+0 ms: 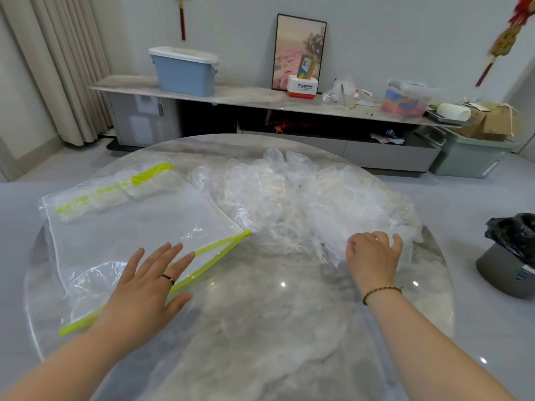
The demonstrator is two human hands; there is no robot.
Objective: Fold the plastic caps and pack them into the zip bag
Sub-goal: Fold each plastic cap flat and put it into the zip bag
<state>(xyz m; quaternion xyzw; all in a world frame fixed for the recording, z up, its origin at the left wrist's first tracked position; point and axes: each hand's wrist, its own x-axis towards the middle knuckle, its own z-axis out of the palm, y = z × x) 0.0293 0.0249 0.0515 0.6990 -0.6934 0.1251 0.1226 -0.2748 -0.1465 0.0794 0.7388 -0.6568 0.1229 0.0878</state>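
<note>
A clear zip bag (139,224) with yellow-green edging lies flat on the left of the round marble table (260,314). It holds a few clear plastic pieces. A heap of loose transparent plastic caps (304,198) covers the far middle and right of the table. My left hand (147,285), fingers spread and straight, is over the bag's near zip edge. My right hand (373,256) reaches into the near right edge of the heap with fingers curled down into the plastic; whether it grips a cap is hidden.
A dark bin with a black liner (512,256) stands on the floor to the right of the table. Behind runs a low cabinet (260,111) with a blue box (185,70), a framed picture and clutter. Curtains hang at the left.
</note>
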